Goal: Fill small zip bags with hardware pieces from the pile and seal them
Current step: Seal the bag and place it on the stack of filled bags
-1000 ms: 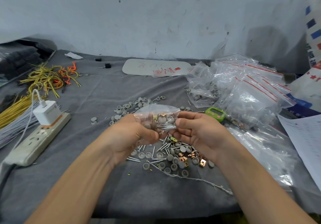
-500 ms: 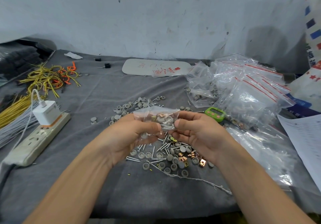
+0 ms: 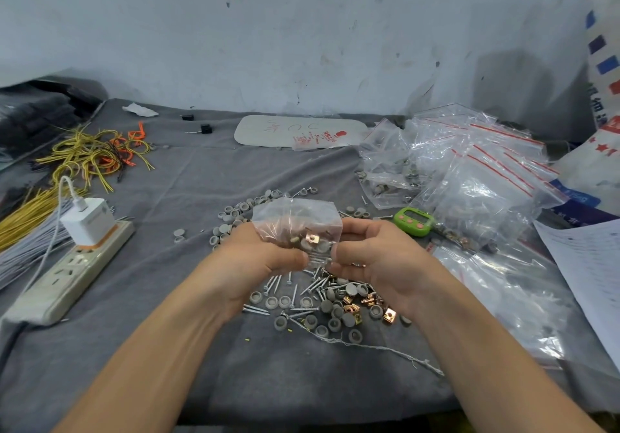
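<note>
Head view, left to right. Power strip point(image 3: 67, 274) with charger point(image 3: 89, 221) lay near the left table edge. Bare grey cloth point(image 3: 167, 365) lay between it and the hands. Left hand point(image 3: 255, 261) pinched the small zip bag point(image 3: 297, 224) at its lower left, fingers curled. The bag was held above the hardware pile point(image 3: 328, 301), its pieces bunched low between both grips. Right hand point(image 3: 375, 258) pinched the bag's lower right, palm turned inward. Green timer point(image 3: 412, 221), heaped bags point(image 3: 476, 170) and paper sheet point(image 3: 590, 264) crowded the right side.

Left hand point(image 3: 255, 258) and right hand point(image 3: 372, 258) pinching small zip bag point(image 3: 297, 221), above hardware pile point(image 3: 322, 301)
</note>
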`<state>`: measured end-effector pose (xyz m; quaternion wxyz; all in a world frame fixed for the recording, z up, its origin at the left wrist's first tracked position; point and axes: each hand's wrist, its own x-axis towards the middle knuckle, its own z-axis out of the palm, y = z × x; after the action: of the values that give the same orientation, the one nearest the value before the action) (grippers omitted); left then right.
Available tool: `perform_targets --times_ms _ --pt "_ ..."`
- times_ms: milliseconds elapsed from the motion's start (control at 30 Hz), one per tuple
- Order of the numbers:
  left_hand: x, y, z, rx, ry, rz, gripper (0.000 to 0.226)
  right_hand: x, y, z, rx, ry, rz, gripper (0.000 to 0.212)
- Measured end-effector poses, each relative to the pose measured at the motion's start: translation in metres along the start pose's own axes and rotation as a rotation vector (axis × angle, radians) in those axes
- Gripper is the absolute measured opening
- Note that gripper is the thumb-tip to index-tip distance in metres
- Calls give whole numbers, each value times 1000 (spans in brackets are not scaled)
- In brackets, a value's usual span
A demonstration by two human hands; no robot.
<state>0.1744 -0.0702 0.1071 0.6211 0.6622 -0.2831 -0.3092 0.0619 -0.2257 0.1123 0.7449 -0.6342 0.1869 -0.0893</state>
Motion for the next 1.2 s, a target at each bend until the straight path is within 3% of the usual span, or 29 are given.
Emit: perform_targets --times_ms 200,333,433,600,867,967,1033,1100,1167,1200 --pt "7 -1 -3 -134 35 -122 19 3 1 -5 52 83 14 23" --pt "6 1 -4 -236 9 -172 22 3 1 -8 58 117 13 24" --pt "10 2 -5 -345 86 -217 37 2 0 -12 92 149 17 19" --pt "26 5 12 -138 35 -82 23 -1 -7 -23 25 123 8 16" --pt "109 34 129 -235 -186 57 39 -6 -43 -126 -255 654 -272 25" --pt "152 35 186 -212 -38 49 52 -4 -45 -184 -376 936 -158 12" --pt "162 22 208 -114 155 87 60 -8 -29 -204 -635 1193 -18 23" --pt "156 4 215 32 235 203 55 -9 -23 -201 -745 1358 -104 24" --pt "143 -15 212 177 203 310 42 -2 -28 -194 -864 1333 -247 13" --pt "137 -23 209 281 159 354 34 4 -31 -195 -984 1220 -221 13"
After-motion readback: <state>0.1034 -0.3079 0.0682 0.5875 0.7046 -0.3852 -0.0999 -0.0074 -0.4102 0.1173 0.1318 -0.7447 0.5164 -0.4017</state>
